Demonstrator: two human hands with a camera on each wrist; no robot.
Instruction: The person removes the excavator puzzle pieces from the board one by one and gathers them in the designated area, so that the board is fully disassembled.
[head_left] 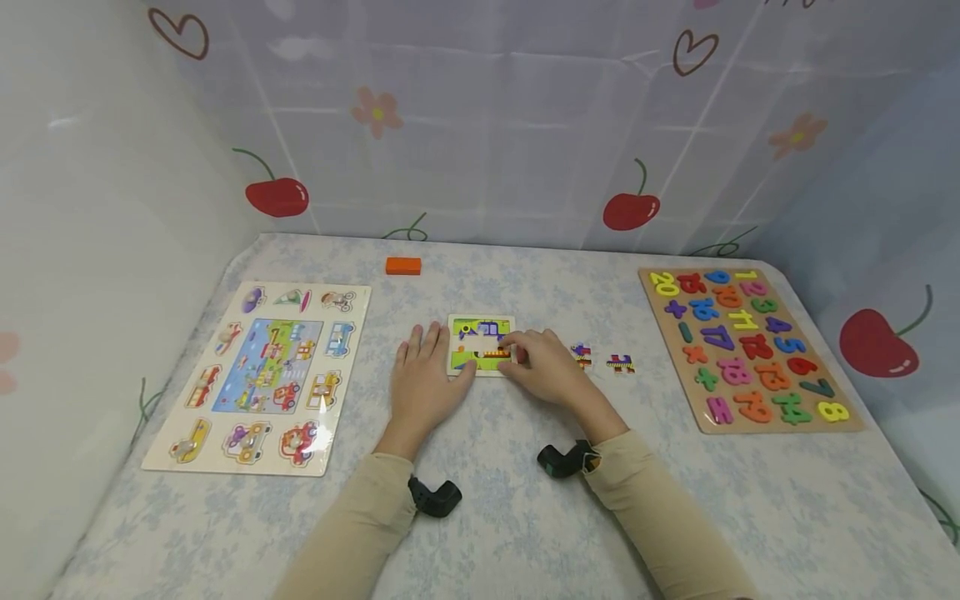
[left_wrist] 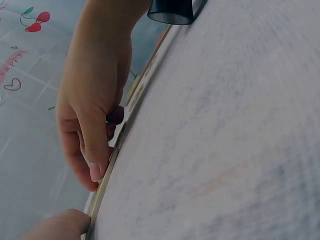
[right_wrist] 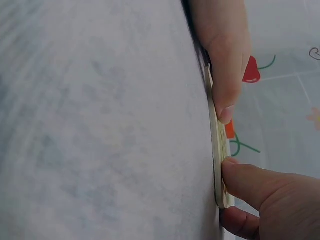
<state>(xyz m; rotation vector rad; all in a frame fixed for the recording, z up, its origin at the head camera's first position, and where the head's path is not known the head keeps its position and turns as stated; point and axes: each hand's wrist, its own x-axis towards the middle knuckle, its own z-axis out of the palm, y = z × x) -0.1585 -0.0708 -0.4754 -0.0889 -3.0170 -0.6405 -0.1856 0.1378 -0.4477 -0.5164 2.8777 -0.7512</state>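
A small wooden puzzle board point(head_left: 483, 373) with a green and purple vehicle picture lies between both hands; bare wood shows across its middle. My left hand point(head_left: 427, 379) lies flat at the board's left side, fingers straight, its thumb touching the lower edge. My right hand point(head_left: 551, 367) bends over the board's right end. Its thumb and index finger pinch a puzzle piece there, mostly hidden by the fingers. Two loose puzzle pieces lie to the right: one point(head_left: 582, 355) partly behind the right hand, the other point(head_left: 621, 363) farther out.
A larger peg puzzle point(head_left: 348, 312) with vehicle pictures lies at the left. On the right is a number board point(head_left: 705, 417) with colourful digits and signs. An orange block point(head_left: 403, 266) sits near the back edge. Printed curtains stand behind the table.
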